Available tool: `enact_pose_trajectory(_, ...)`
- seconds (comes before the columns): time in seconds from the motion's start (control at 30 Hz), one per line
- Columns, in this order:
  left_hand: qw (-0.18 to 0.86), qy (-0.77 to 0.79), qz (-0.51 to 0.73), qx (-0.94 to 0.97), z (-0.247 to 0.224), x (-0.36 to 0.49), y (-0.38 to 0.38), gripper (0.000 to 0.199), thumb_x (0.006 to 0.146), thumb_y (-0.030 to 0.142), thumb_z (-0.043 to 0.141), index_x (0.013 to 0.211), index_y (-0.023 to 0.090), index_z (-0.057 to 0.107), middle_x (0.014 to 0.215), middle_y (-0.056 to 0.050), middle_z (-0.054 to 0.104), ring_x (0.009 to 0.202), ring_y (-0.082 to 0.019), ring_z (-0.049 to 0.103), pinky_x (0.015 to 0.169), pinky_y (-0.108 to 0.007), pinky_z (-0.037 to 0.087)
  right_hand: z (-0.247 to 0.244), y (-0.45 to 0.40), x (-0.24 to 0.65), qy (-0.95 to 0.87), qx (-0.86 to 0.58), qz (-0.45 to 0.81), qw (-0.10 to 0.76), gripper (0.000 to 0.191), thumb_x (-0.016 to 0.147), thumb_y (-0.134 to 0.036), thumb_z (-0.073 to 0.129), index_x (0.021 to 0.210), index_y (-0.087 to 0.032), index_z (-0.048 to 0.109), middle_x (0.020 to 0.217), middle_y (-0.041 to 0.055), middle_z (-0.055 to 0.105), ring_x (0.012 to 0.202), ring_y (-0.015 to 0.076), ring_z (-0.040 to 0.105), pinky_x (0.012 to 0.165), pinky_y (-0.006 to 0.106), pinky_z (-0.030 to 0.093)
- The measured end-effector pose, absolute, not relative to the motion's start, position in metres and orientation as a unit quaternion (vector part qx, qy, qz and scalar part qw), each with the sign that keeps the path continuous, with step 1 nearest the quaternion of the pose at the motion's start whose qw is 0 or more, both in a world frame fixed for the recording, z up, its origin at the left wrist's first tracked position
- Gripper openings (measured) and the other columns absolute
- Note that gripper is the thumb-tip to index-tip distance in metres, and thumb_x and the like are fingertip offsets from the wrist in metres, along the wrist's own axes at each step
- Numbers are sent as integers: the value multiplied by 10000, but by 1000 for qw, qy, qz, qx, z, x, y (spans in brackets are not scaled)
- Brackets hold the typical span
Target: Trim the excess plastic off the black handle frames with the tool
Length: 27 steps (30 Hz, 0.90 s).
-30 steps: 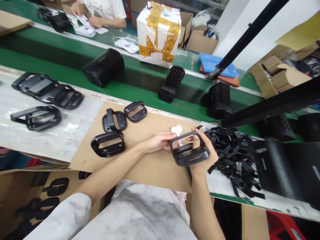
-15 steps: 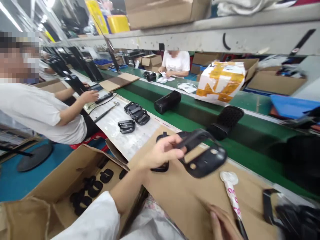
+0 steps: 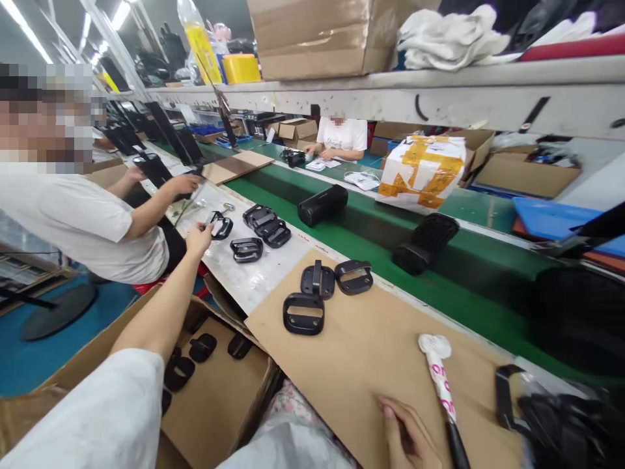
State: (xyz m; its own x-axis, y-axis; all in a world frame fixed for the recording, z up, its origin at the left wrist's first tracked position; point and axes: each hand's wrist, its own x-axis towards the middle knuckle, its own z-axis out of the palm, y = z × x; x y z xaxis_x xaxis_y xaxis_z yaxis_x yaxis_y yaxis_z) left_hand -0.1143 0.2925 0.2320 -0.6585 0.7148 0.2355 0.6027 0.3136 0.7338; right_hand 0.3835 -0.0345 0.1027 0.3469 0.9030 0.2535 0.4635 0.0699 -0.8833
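Along the workbench (image 3: 258,283), several brackets (image 3: 266,221) are set down; by the left edge of the cardboard sheet (image 3: 351,365), three appear left. Nothing seems held by the right hand (image 3: 409,433), loosely curled; by the left hand (image 3: 199,240), near the workbench's near edge, one bracket (image 3: 230,228) is pinched.

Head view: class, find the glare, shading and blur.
In the head view, ceiling lights glare white at top left; in that view, dark bands shade the green belt; in the head view, the black heap at lower right looks blurrier than the black frames on the cardboard.
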Motion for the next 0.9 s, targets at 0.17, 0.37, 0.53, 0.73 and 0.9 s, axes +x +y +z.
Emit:
enact_pose_trajectory(0.17, 45, 812, 418, 405, 231, -91, 290, 140, 796, 179, 653, 881, 143, 548, 1094, -126, 617, 1215, -286, 517, 1129, -414, 351, 108, -38, 380, -528, -649, 230, 498, 269, 982, -415, 608, 914, -257, 815, 935, 76, 795, 852, 276, 780, 733, 341, 651)
enact_pose_trajectory(0.37, 176, 642, 236, 709, 247, -11, 255, 368, 901, 546, 563, 1046, 249, 725, 901, 25, 737, 892, -194, 649, 894, -275, 455, 147, -42, 391, -559, -632, 306, 442, 254, 1035, -329, 552, 1027, -234, 788, 990, 74, 770, 917, 229, 751, 774, 301, 614)
enact_pose_trajectory(0.53, 212, 489, 142, 834, 225, 53, 199, 478, 730, 750, 676, 1004, 366, 754, 1083, 34, 777, 916, -259, 692, 731, -278, 481, 190, -41, 456, -603, -689, 101, 390, 174, 1014, -251, 580, 1070, -223, 743, 1058, 74, 745, 996, 238, 689, 910, 368, 548)
enact_pose_trajectory(0.73, 221, 490, 155, 829, 211, 67, 178, 332, 804, 691, 601, 910, 402, 726, 943, 68, 788, 795, -269, 708, 723, -329, 484, 191, -34, 516, -602, -785, -79, 123, 212, 956, -206, 624, 1109, -174, 767, 1068, 134, 689, 976, 312, 576, 835, 438, 454)
enact_pose_trajectory(0.9, 315, 513, 249, 759, 235, 92, 164, 310, 772, 616, 707, 876, 325, 686, 891, 41, 741, 800, -246, 653, 721, -315, 484, 192, -31, 526, -624, -773, -77, 84, 129, 961, -242, 665, 1008, -218, 783, 997, 95, 726, 971, 292, 572, 797, 407, 386)
